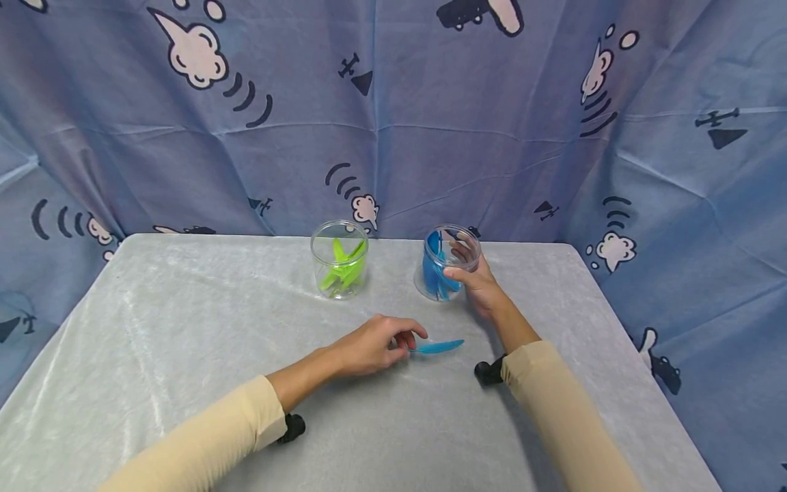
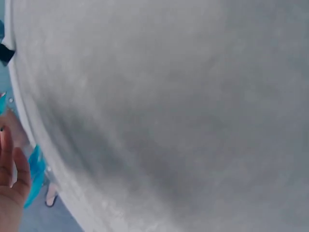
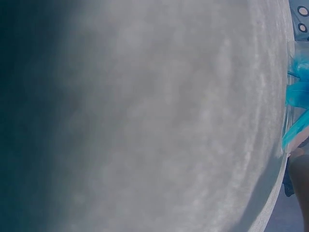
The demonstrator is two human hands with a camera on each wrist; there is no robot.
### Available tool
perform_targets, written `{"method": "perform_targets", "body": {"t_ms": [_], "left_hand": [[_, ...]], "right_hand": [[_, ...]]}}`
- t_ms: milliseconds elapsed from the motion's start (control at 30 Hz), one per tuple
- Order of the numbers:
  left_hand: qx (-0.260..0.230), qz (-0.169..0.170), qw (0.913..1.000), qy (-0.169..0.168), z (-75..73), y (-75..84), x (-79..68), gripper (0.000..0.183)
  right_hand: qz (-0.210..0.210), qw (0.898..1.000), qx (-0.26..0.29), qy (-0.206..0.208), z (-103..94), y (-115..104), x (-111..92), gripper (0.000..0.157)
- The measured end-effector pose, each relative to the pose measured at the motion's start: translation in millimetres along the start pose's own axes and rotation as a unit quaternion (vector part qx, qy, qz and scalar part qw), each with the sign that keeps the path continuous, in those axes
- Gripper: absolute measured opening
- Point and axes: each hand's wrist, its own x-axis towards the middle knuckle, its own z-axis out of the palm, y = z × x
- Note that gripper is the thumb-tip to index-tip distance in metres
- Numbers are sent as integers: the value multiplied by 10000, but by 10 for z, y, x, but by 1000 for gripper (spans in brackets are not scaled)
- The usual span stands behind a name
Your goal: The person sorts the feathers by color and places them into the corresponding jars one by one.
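Observation:
My left hand is low over the middle of the table, fingers bent, pinching one end of a blue plastic knife. The blade points right, and the handle end is hidden in the fingers. At the left edge of the left wrist view, the knife shows beside the fingers. With my right hand I grip a clear jar from its right side, thumb in front. Several pieces of blue plastic cutlery stand inside that jar, leaning to the left.
Left of the gripped jar stands another clear jar holding several light green plastic pieces. Both are near the back edge of the table, which has a pale grey cloth. A blue patterned curtain hangs behind.

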Motion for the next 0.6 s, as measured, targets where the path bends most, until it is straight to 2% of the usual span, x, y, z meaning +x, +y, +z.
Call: {"method": "perform_targets", "body": {"t_ms": [267, 600], "left_hand": [[-128, 3, 9979, 634, -216, 54, 113, 29], [-262, -145, 9873, 1561, -548, 205, 291, 29]], "right_hand": [[49, 9999, -96, 28, 5, 8, -1, 82], [116, 9998, 106, 120, 5, 0, -4, 82]]}}
